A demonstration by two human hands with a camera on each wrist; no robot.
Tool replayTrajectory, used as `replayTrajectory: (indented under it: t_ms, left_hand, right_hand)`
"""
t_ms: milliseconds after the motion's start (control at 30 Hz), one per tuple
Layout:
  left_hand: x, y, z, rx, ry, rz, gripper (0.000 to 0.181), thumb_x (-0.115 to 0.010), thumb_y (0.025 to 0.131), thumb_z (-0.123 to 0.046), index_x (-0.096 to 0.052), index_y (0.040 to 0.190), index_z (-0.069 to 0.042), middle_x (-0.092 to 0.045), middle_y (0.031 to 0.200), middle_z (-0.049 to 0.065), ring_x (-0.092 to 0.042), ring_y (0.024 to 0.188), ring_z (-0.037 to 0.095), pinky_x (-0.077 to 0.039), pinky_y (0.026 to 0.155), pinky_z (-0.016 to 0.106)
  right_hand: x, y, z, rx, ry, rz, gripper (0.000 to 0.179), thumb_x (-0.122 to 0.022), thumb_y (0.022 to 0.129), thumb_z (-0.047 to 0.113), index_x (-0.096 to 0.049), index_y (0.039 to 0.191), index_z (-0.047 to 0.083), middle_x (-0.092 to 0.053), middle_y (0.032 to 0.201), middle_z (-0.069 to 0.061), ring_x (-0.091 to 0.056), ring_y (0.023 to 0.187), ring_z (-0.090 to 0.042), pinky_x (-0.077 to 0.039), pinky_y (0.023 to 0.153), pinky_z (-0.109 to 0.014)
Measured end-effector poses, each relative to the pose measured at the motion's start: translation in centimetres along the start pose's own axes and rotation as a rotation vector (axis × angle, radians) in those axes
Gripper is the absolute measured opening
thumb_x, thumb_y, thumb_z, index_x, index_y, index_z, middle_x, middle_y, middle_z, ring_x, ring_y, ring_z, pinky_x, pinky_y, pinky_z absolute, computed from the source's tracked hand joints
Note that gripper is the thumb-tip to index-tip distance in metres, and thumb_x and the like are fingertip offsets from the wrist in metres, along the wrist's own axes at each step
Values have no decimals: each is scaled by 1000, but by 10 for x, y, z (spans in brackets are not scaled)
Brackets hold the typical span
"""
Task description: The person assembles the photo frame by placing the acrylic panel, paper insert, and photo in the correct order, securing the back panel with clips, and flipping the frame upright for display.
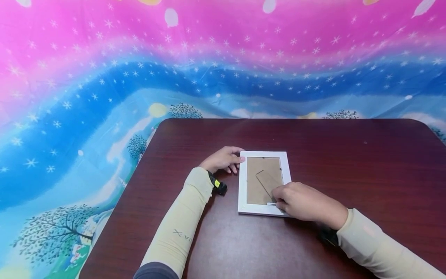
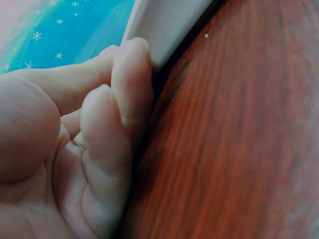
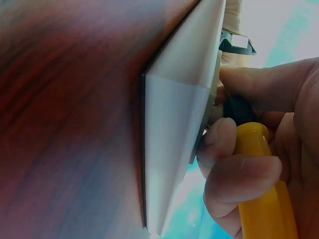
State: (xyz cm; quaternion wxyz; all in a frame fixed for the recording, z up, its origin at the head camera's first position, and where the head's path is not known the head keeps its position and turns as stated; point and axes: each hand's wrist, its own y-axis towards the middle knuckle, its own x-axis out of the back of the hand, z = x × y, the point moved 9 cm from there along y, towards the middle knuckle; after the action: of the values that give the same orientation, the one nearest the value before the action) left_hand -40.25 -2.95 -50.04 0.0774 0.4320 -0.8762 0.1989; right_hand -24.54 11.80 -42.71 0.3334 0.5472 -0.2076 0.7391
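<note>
A white picture frame [image 1: 244, 186] lies on the table with its brown backing board [image 1: 263, 166] facing up. At its far left corner, my left hand [image 1: 223, 159] grips the edge, the thumb on top; in the left wrist view, curled fingers [image 2: 132, 74] meet its side. My right hand [image 1: 303, 203] is over the near right part of the frame. The right wrist view shows it holding a screwdriver-like tool by its yellow handle [image 3: 261, 209], with a black collar [image 3: 239, 110]. Its tip is hidden by fingers. A small pale piece [image 1: 271, 204] shows beside the fingertips.
The dark red-brown wooden table [image 1: 331, 155] extends around the frame, with rounded far corners. Behind it hangs a pink and blue patterned cloth [image 1: 209, 58]. A black wrist device [image 1: 218, 186] sits on the left wrist, close to the frame's left side.
</note>
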Motion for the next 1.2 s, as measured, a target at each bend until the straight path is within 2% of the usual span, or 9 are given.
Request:
replayTrajectory:
  t_ms: [533, 833, 1000, 1200]
  left_hand:
    - [-2, -4, -1, 0, -24, 5, 44, -64, 96, -23, -53, 138, -11, -65, 83, 14, -64, 61, 23, -53, 52, 31]
    - [-3, -1, -1, -4, -10, 11, 46, -64, 97, -24, -51, 139, -12, -65, 84, 14, -65, 63, 25, -54, 53, 32]
    - [-3, -1, -5, -14, -10, 12, 44, -64, 97, -24, -53, 138, -13, -65, 84, 14, -65, 63, 26, -53, 53, 33]
    - [-1, -2, 0, 10, -25, 6, 47, -65, 96, -25, -51, 139, -11, -66, 83, 13, -65, 63, 25, -53, 52, 32]
  right_hand:
    - [-4, 0, -3, -24, 4, 34, 32, -68, 85, 11, -46, 69, 27, -44, 64, 18, -43, 57, -5, -39, 54, -26]
    - [-3, -4, -13, -2, 190, 93, 32, -68, 91, 14, -47, 69, 26, -42, 65, 17, -42, 60, -2, -40, 58, -23]
    - [-3, -4, -16, -14, 193, 99, 31, -68, 92, 17, -48, 70, 27, -43, 65, 17, -44, 61, -3, -40, 59, -23]
    - [-5, -1, -15, -8, 190, 90, 31, -68, 91, 16, -49, 70, 27, -44, 64, 17, -44, 61, -2, -41, 59, -23]
